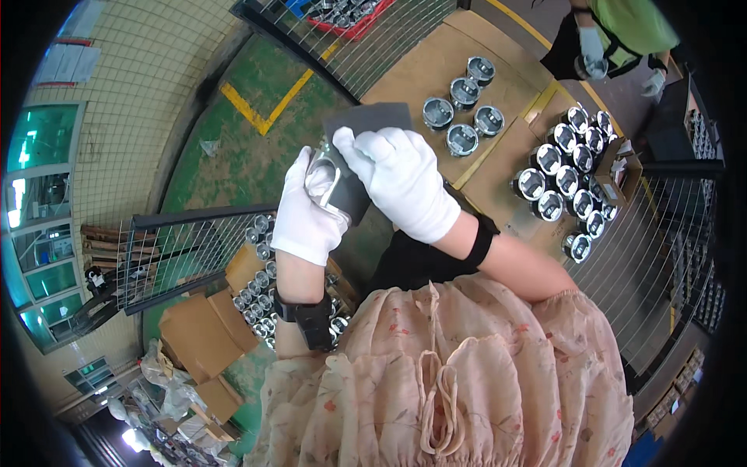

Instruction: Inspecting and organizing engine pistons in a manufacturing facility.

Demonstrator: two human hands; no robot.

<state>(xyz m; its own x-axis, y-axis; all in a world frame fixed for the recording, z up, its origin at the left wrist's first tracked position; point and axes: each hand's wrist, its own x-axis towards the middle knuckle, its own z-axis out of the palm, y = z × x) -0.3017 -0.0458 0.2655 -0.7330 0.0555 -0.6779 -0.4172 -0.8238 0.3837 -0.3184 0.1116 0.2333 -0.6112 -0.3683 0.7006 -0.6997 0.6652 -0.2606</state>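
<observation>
My left hand (pixel 310 220), in a white glove, is closed around a silver metal piston (pixel 320 178) with its hollow side partly showing. Beside it my right hand (pixel 403 180), gloved in white too, has its fingers curled in at the edge of a dark grey sheet (pixel 367 115) that looks like sandpaper. The sheet extends behind both hands, next to the piston. My right fingertips are partly hidden, and I cannot tell whether the sheet touches the piston.
Several pistons (pixel 464 93) stand on a cardboard-covered table (pixel 420 58), with more pistons (pixel 567 180) grouped at its right. Wire mesh fencing (pixel 198 253) borders the left. Open cardboard boxes (pixel 204 335) sit lower left. A co-worker in green (pixel 634 31) stands far right, gloved, holding a piston.
</observation>
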